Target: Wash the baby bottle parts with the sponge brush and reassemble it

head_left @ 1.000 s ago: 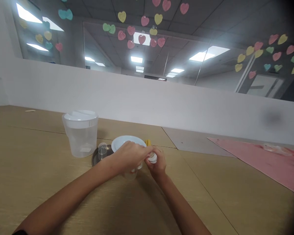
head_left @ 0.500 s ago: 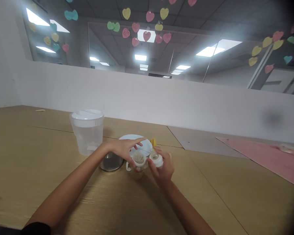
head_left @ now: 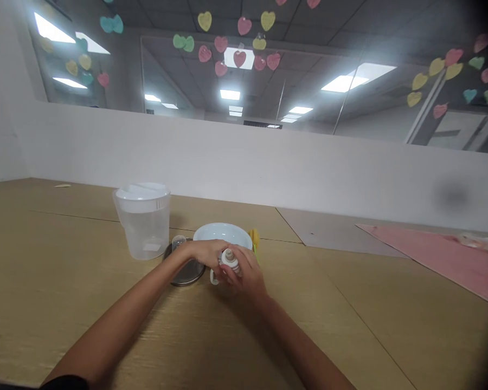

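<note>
A baby bottle (head_left: 213, 277) with a side handle stands upright on the table, mostly hidden behind my hands. My left hand (head_left: 206, 253) is closed round its upper part from the left. On top of it sits a white collar with a clear teat (head_left: 230, 257). The fingers of my right hand (head_left: 249, 272) grip this collar from the right. Just left of the bottle lies a round metal tray (head_left: 189, 275), partly covered by my left wrist. A small clear cap (head_left: 179, 241) stands on the tray.
Behind my hands is a white bowl (head_left: 223, 230), with a yellow brush-like thing (head_left: 255, 238) beside it. A clear lidded pitcher (head_left: 144, 230) stands to the left. A pink cloth (head_left: 435, 257) with a clear packet (head_left: 482, 244) lies far right, before a white wall (head_left: 236, 162).
My right hand has moved left, bringing the teat collar from beside the bottle onto its top. My left hand's fingers, spread above the bottle before, have closed round it.
</note>
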The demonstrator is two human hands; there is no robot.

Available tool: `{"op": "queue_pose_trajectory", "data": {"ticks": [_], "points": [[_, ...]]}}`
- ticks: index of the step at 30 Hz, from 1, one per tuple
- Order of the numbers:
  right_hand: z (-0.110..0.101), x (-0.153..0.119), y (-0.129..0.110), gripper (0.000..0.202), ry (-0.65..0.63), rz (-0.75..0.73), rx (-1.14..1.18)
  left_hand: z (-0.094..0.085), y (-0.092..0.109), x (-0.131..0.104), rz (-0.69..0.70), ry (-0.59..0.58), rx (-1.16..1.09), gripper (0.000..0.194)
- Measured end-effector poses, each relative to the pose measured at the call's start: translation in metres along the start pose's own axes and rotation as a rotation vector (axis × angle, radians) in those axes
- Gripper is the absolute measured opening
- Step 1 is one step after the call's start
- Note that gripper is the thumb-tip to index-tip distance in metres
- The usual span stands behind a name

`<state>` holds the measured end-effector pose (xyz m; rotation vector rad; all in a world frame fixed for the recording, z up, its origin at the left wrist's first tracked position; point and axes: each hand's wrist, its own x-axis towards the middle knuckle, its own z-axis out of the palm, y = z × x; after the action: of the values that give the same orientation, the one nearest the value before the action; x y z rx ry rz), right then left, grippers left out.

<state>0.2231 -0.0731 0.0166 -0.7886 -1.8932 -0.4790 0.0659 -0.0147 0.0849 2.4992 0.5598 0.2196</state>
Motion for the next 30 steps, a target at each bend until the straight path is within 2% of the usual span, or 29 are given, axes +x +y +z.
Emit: {"op": "queue_pose_trajectory", "data": {"ticks": [4,7,9,11,16,19,23,26,30], "points": [[-0.004,0.002,-0.003,0.026,-0.054,0.178,0.062,0.001,0.000,0.001,0.031,-0.056,-0.154,0.040],[-0.007,0.003,-0.005,0.025,-0.054,0.407,0.119,0.001,-0.002,0.001,-0.028,-0.060,-0.162,0.043],[-0.008,0.003,-0.004,0.027,-0.056,0.485,0.130,0.001,-0.003,0.001,-0.075,-0.041,-0.141,0.046],[-0.008,0.001,-0.001,0.028,-0.059,0.473,0.125,0.001,-0.004,0.002,-0.080,-0.033,-0.131,0.050],[-0.012,-0.006,0.007,0.026,-0.015,0.298,0.078,0.000,-0.005,0.003,0.051,-0.049,-0.158,0.058],[-0.014,-0.008,0.007,0.020,0.014,0.216,0.042,0.001,-0.007,0.003,0.029,-0.006,-0.129,0.063],[-0.014,-0.006,0.003,0.019,0.064,0.201,0.099,0.002,-0.008,0.002,-0.007,0.026,-0.073,0.061],[-0.014,-0.005,0.002,0.015,0.082,0.188,0.150,0.002,-0.008,0.002,-0.044,0.028,-0.044,0.057],[-0.017,-0.004,0.003,0.010,0.115,0.089,0.141,0.001,-0.007,0.002,-0.071,0.018,-0.020,0.057]]}}
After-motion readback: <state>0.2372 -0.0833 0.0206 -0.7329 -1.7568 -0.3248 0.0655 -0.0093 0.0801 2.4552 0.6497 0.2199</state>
